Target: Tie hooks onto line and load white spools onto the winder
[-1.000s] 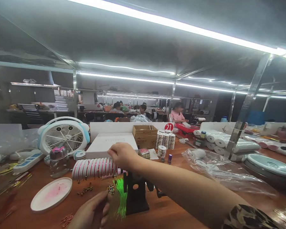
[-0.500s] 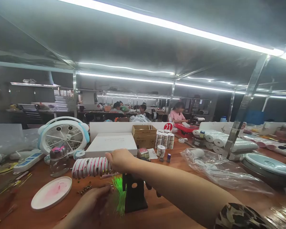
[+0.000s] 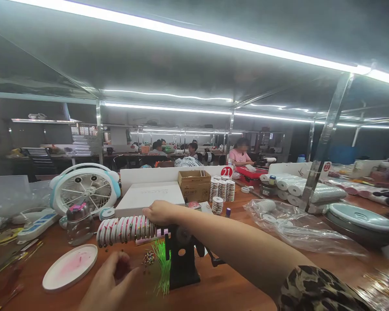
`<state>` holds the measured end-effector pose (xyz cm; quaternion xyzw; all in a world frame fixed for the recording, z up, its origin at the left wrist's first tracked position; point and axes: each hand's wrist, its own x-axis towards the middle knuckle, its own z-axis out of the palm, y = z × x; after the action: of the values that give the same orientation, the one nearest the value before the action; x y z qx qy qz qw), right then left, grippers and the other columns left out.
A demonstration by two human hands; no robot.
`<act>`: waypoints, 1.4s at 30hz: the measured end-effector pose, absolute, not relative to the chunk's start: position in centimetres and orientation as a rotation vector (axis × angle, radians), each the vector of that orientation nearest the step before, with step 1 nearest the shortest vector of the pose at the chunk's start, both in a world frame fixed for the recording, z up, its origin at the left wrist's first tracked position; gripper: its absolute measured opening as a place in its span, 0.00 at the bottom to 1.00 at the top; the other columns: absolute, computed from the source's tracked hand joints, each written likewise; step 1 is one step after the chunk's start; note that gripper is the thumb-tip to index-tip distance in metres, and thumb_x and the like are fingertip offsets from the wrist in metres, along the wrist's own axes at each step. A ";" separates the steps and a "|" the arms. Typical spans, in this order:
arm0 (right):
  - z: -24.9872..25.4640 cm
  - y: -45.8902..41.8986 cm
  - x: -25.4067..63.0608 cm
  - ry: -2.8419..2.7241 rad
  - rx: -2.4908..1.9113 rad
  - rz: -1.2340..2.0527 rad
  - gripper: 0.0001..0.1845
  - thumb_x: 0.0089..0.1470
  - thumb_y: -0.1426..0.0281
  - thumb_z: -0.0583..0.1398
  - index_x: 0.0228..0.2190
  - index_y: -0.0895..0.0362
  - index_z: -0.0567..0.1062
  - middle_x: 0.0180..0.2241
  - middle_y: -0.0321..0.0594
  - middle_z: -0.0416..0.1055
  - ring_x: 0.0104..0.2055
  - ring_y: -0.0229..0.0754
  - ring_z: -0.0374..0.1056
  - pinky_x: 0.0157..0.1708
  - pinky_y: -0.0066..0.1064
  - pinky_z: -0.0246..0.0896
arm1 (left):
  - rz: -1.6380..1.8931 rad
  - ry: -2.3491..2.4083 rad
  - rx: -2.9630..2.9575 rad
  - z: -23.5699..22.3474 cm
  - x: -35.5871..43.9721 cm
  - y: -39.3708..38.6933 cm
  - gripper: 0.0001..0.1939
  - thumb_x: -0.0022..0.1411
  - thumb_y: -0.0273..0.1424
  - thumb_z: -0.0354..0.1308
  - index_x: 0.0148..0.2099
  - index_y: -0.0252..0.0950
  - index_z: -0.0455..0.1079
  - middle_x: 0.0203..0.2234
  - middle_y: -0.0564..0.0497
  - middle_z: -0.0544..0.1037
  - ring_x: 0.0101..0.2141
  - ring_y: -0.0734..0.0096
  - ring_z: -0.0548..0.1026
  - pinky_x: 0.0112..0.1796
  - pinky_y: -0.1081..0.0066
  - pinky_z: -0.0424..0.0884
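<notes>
My right hand reaches forward across the wooden table and rests, fingers curled, on the right end of a row of pink and white spools lying on their edges. My left hand is low at the front, fingers bent in a pinch over small brown beads; what it holds is hidden. A black stand with a tuft of bright green bristles stands between the two hands. A small cluster of coloured beads lies beside the bristles.
A white dish with pink stain, a glass jar, a small white fan, a white box, a cardboard box, stacked spools, a plastic bag, white rolls. Other people sit at far benches.
My left hand slid left and a little forward, from beside the green bristles towards the brown beads. My right hand sank slightly onto the spool row. The view dipped a little.
</notes>
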<state>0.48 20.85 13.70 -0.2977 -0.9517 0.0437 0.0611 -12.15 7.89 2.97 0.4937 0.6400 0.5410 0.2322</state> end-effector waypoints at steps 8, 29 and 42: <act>12.9 20.1 1.4 -2.595 -0.958 0.238 0.27 0.60 0.64 0.43 0.35 0.66 0.77 0.39 0.58 0.75 0.43 0.52 0.70 0.39 0.37 0.62 | 1.442 1.786 2.546 8.5 -12.5 9.5 0.09 0.58 0.31 0.56 0.43 0.40 0.67 0.42 0.46 0.71 0.45 0.58 0.68 0.46 0.65 0.61; 13.3 18.2 5.5 -2.518 -0.827 0.441 0.27 0.51 0.69 0.56 0.53 0.64 0.64 0.48 0.51 0.71 0.51 0.50 0.65 0.48 0.37 0.60 | 1.464 1.774 2.265 11.8 -11.1 12.5 0.09 0.59 0.37 0.53 0.33 0.41 0.73 0.35 0.49 0.74 0.39 0.62 0.71 0.42 0.68 0.62; 13.0 18.5 5.3 -2.507 -0.868 0.479 0.31 0.48 0.66 0.58 0.53 0.63 0.63 0.46 0.50 0.72 0.50 0.52 0.66 0.46 0.37 0.61 | 1.421 1.695 1.702 13.6 -12.0 12.6 0.15 0.53 0.45 0.57 0.34 0.39 0.73 0.29 0.51 0.78 0.29 0.66 0.73 0.29 0.71 0.66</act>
<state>5.30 18.47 12.98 -0.3141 -0.9070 0.1732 0.2209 -11.99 12.58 13.58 0.6005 0.5981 0.5013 0.1745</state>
